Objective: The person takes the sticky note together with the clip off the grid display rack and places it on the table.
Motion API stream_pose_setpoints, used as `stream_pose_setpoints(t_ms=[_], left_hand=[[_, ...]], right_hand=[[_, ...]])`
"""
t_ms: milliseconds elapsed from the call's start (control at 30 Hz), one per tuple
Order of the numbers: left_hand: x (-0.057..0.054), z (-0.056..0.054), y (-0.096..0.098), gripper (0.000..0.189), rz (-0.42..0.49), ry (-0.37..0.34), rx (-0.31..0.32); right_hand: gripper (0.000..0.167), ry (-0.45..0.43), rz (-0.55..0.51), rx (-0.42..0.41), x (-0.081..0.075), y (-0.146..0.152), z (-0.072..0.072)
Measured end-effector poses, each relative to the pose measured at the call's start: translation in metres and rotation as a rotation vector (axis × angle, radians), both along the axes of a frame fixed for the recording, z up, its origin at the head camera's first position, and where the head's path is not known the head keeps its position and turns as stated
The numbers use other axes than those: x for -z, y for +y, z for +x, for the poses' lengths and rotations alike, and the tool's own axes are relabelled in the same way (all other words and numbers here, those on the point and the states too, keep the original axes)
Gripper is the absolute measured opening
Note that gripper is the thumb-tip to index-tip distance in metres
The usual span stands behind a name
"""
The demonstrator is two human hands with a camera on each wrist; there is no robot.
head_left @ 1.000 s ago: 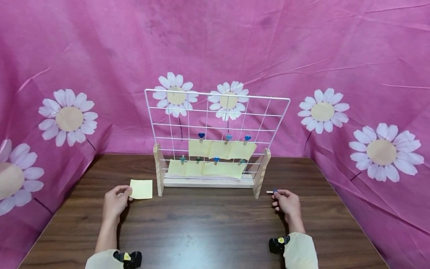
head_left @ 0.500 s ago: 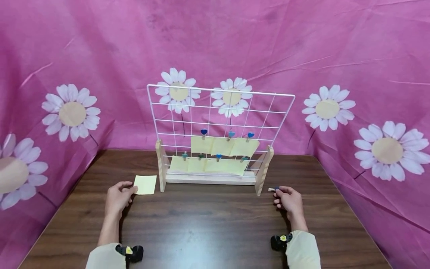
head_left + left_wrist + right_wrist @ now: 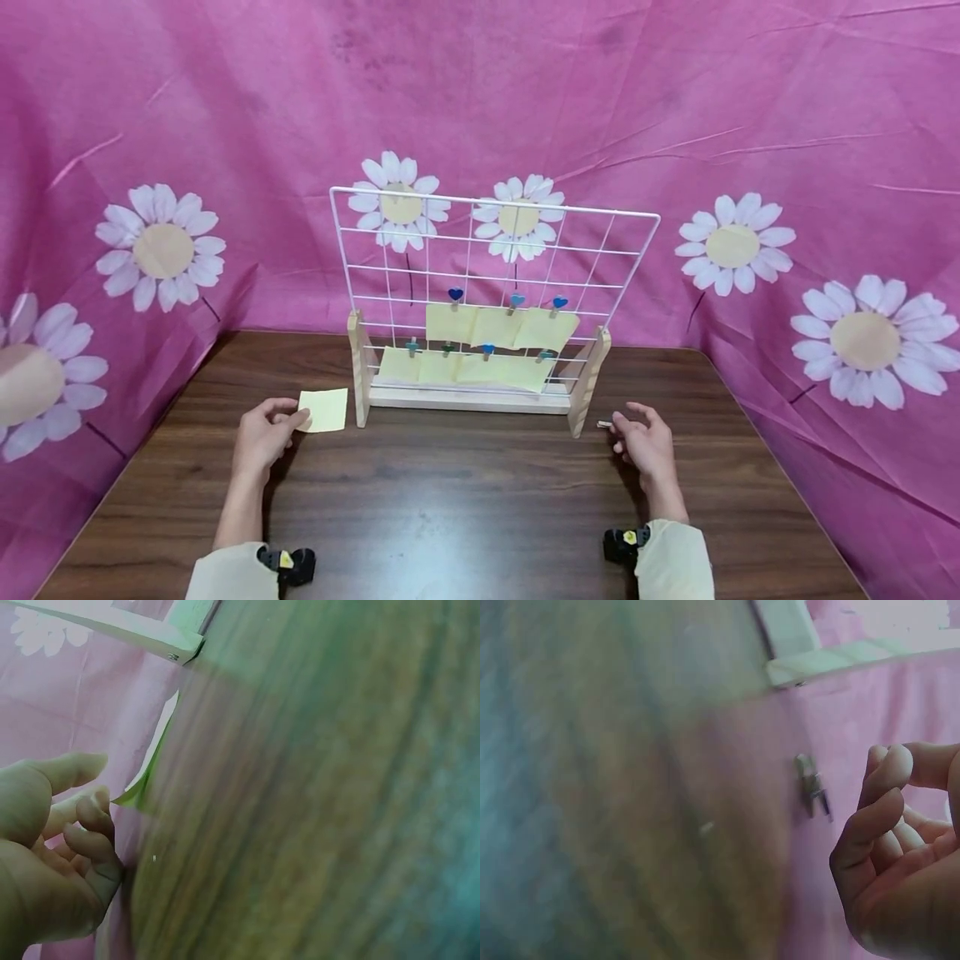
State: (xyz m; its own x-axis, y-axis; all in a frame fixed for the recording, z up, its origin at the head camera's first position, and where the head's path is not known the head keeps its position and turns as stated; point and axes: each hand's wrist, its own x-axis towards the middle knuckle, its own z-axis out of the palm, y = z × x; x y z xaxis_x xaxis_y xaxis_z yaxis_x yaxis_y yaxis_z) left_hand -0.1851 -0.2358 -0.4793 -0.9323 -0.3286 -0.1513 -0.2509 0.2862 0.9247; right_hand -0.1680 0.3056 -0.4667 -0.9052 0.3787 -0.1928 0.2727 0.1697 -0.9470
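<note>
In the head view, a pale yellow sticky note [image 3: 324,410] lies on the table left of a white wire grid rack [image 3: 495,225]. My left hand [image 3: 262,435] is at its left corner, thumb over it. The left wrist view shows the note [image 3: 154,754] slightly curled, its corner by a fingertip, thumb and finger apart. Beyond the rack's right foot lies a small wooden clothespin [image 3: 603,425]. My right hand [image 3: 647,443] is beside it with bent fingers. A gap separates the clothespin [image 3: 808,784] from the fingertips in the right wrist view.
On the rack hang two rows of yellow notes [image 3: 450,323], held by clothespins with blue and green tops [image 3: 456,295]. Wooden side posts [image 3: 360,371] stand on the brown table [image 3: 450,500]. A pink flowered cloth [image 3: 480,83] surrounds the back and sides.
My right hand's fingers have loosened and come off the clothespin, which stays on the table. My left thumb and finger stay by the note. The head view has shifted slightly.
</note>
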Motion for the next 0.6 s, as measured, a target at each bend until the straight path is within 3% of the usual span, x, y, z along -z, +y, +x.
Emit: stream_pose_setpoints(t_ms=[267,433,600], left_hand=[[-0.014,0.005,0.004,0.038,-0.13,0.045,0.014],[-0.027,0.008,0.009,0.035,-0.243,0.099,-0.005],[-0.039,0.007,0.023,0.033,-0.274,0.169,0.032]], right_hand=[[0.044,0.067,0.034,-0.046,-0.021,-0.012,0.001],[0.036,0.108,0.036,-0.12,-0.035,-0.022,0.002],[0.035,0.178,0.032,-0.21,-0.045,-0.034,0.003]])
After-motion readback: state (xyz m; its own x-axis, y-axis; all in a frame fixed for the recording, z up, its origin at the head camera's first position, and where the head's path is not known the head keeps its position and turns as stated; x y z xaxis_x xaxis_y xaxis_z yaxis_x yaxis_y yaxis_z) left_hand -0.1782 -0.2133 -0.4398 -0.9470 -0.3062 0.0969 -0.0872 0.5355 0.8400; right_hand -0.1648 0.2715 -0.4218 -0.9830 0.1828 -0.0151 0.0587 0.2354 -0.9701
